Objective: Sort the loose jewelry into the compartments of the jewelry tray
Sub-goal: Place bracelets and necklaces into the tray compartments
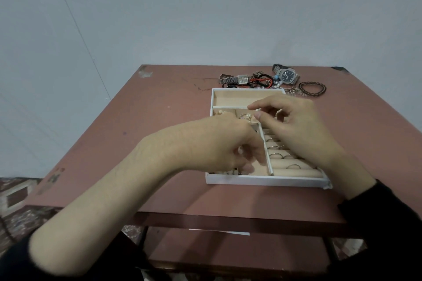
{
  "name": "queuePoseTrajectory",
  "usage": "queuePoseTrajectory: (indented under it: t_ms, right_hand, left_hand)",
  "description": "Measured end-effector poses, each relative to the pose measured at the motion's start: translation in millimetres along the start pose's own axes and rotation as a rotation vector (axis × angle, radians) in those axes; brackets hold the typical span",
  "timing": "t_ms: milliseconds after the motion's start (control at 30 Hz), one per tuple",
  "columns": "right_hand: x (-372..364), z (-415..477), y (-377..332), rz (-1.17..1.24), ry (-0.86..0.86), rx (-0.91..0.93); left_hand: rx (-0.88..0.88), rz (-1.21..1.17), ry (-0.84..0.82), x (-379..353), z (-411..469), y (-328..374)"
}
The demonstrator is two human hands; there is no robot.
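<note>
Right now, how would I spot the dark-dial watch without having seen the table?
Go to the far edge of the reddish table, behind the white jewelry tray. The dark-dial watch lies at the back right of the loose pile there. Its face is round and dark; the other watch, further left, has a square pale face.

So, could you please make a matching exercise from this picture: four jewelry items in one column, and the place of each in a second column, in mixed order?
Items
1. dark-dial watch
2. square-dial watch
3. braided bracelets
4. rings

Places
A. between the padded rolls of the tray
B. leftmost loose piece on the table
C. rightmost loose piece on the table
D. loose piece nearest the table's far edge

Pairs: 1-D, 2-B, 3-C, 4-A
</note>
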State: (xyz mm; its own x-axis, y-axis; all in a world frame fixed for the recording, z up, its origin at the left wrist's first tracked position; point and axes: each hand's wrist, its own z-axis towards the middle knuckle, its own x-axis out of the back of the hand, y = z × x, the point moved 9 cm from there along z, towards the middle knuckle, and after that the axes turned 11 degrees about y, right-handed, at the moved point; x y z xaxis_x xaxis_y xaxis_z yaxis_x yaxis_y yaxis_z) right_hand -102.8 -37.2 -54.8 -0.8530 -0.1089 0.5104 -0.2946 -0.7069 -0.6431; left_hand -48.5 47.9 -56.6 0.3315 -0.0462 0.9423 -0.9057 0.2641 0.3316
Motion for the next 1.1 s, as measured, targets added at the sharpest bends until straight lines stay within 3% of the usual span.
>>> queuePoseTrajectory:
  t_ms: [333, 633, 933, 1100]
  right_hand:
    - [0, 0, -1, -0.006, -0.007, 0.003]
    - [0, -2, -1, -0.015, -0.008, -0.011]
    - [0, -2, -1, -0.007, -0.018, -0.03]
    - [1, -2, -3, -0.009, -0.016, -0.021]
  left_hand:
    - [-0.01, 0.15, -0.065, -8, 7, 0]
    - [0.171, -0.276, 0.106, 20, -21, -35]
    - [0.147, -0.033, 0.164, 21, -29, -43]
    - [0.117, -0.128, 0.277, 35, -29, -38]
